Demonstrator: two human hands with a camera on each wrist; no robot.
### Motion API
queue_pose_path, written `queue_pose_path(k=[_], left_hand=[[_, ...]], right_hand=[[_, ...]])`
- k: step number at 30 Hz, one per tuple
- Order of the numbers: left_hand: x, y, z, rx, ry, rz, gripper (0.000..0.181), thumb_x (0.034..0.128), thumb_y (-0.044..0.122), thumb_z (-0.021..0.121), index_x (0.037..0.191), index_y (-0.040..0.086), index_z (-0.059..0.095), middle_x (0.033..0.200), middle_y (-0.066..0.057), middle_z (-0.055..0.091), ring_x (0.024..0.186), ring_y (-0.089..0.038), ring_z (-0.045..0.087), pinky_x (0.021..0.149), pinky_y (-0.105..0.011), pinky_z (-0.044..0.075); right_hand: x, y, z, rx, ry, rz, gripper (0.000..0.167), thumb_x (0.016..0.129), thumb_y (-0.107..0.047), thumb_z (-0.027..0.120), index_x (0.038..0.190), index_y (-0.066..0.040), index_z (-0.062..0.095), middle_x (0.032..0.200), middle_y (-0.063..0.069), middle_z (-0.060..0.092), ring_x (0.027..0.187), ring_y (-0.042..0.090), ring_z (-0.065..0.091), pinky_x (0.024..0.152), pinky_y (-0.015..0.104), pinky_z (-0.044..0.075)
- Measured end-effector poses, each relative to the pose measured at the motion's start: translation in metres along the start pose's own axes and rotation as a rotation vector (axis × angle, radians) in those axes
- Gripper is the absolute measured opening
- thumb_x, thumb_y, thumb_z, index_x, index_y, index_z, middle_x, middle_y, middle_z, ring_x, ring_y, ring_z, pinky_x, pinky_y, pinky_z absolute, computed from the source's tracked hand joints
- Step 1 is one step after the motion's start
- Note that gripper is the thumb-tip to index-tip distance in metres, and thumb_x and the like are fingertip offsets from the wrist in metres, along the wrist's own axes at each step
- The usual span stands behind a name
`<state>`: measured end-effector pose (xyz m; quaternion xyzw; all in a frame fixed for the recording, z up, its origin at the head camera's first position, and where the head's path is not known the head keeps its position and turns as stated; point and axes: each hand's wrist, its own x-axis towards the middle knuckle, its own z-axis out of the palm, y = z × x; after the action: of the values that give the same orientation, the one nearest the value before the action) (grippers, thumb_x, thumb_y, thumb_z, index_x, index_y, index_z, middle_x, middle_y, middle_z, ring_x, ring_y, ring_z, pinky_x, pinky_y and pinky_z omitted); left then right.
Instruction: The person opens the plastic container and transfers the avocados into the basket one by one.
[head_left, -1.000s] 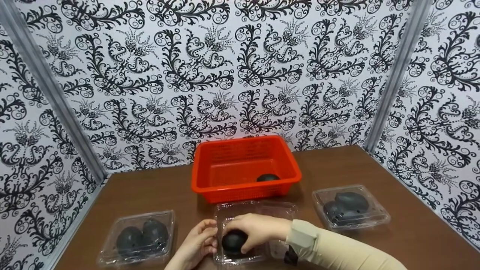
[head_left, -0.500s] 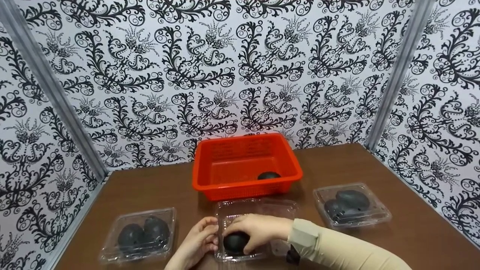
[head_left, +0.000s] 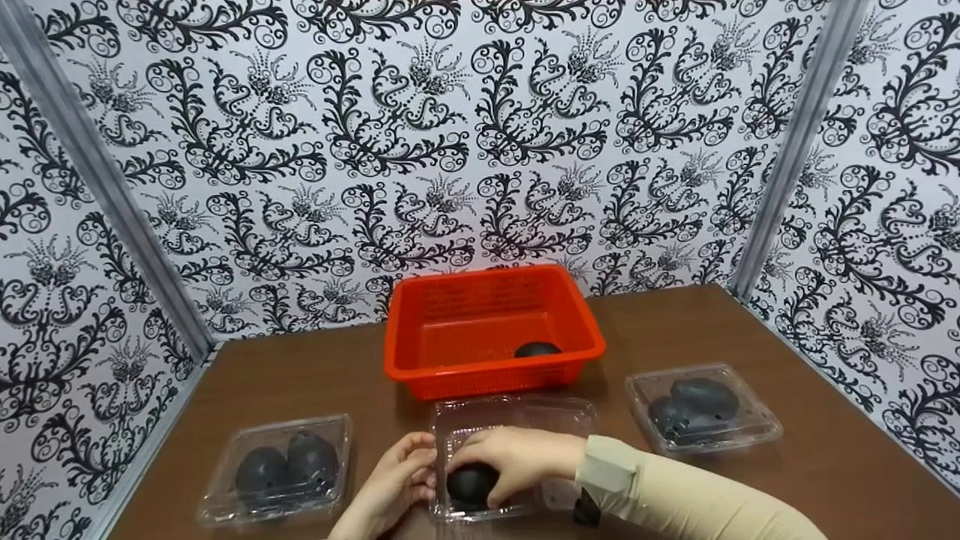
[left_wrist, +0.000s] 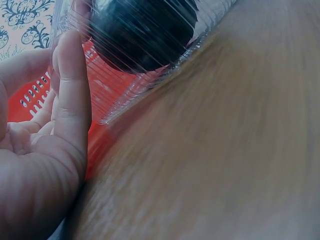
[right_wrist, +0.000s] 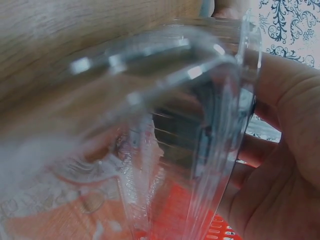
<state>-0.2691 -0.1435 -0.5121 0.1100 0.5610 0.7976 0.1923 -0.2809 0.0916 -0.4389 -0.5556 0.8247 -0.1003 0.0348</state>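
A clear plastic clamshell box (head_left: 517,409) lies unfolded at the front middle of the table, its lid to the right. My right hand (head_left: 506,457) grips a dark avocado (head_left: 472,487) inside the box's left half, fingers over the far side and thumb on the near side. Against the outside of the box's left wall rests my left hand (head_left: 397,480), fingers relaxed. The left wrist view shows the avocado (left_wrist: 145,35) through the plastic. In the right wrist view, the right hand (right_wrist: 280,155) is partly behind blurred clear plastic.
Behind the box stands a red basket (head_left: 472,382) with one avocado (head_left: 537,350) in it. Closed clear boxes stand at the left (head_left: 341,450) and right (head_left: 757,427), each holding two avocados. Patterned walls (head_left: 450,150) enclose the brown table (head_left: 300,375).
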Motion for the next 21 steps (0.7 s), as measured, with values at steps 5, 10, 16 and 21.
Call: queue_pose_path(k=[5,10,16,21], left_hand=[[-0.0006,-0.0001,0.0003,-0.003,-0.003,0.005,0.017,0.0955,0.007,0.054,0.110,0.007,0.047,0.083,-0.003,0.057,0.064,-0.009,0.053,0.053,-0.020,0.049],[-0.0001,0.0006,0.0008,-0.003,-0.007,0.011,0.016,0.0956,0.007,0.053,0.110,0.007,0.047,0.084,-0.004,0.058,0.064,-0.009,0.053,0.053,-0.020,0.049],[-0.0001,0.0001,0.0001,-0.005,-0.006,0.013,0.017,0.0954,0.007,0.054,0.111,0.007,0.047,0.084,-0.004,0.058,0.064,-0.009,0.053,0.055,-0.021,0.050],[-0.0006,0.0000,0.0001,-0.007,-0.016,0.015,0.018,0.0957,0.006,0.053,0.112,0.007,0.047,0.085,-0.003,0.057,0.065,-0.009,0.054,0.056,-0.021,0.051]], right_hand=[[-0.0004,-0.0011,-0.0013,0.013,-0.002,0.009,0.064,0.067,-0.020,0.084,0.127,-0.021,0.060,0.120,-0.007,0.060,0.108,0.003,0.052,0.091,0.015,0.041],[0.0001,-0.0017,-0.0030,0.007,0.000,0.009,0.064,0.067,-0.021,0.085,0.126,-0.020,0.061,0.120,-0.006,0.060,0.109,0.003,0.053,0.091,0.016,0.041],[-0.0003,-0.0014,-0.0026,0.002,0.004,0.007,0.063,0.067,-0.021,0.084,0.126,-0.021,0.061,0.120,-0.007,0.059,0.107,0.002,0.053,0.090,0.014,0.041],[-0.0008,-0.0016,-0.0020,0.010,0.006,0.015,0.063,0.067,-0.021,0.084,0.125,-0.022,0.061,0.119,-0.008,0.059,0.104,0.002,0.053,0.087,0.013,0.041]])
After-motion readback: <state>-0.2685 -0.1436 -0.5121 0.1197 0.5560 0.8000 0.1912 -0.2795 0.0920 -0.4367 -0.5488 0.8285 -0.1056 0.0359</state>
